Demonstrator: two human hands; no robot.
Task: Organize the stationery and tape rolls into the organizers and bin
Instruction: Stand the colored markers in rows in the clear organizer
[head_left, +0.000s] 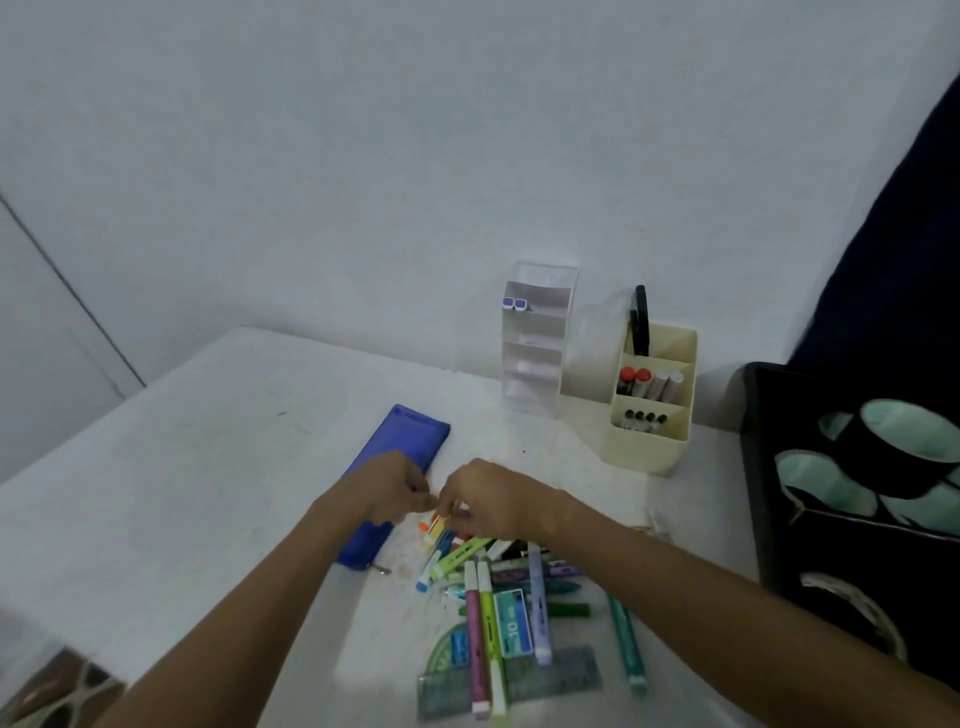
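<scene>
While both hands (441, 499) pinch 1 orange-tipped highlighter (434, 525), pen pile (514, 587) below, blue pouch (395, 467) left.

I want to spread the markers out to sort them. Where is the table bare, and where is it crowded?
The table is bare left of the blue pencil case, out to its left edge, and in the strip between the case and the clear organizer. It is crowded near both hands, at the marker pile, and right, by the beige organizer and black bin.
</scene>
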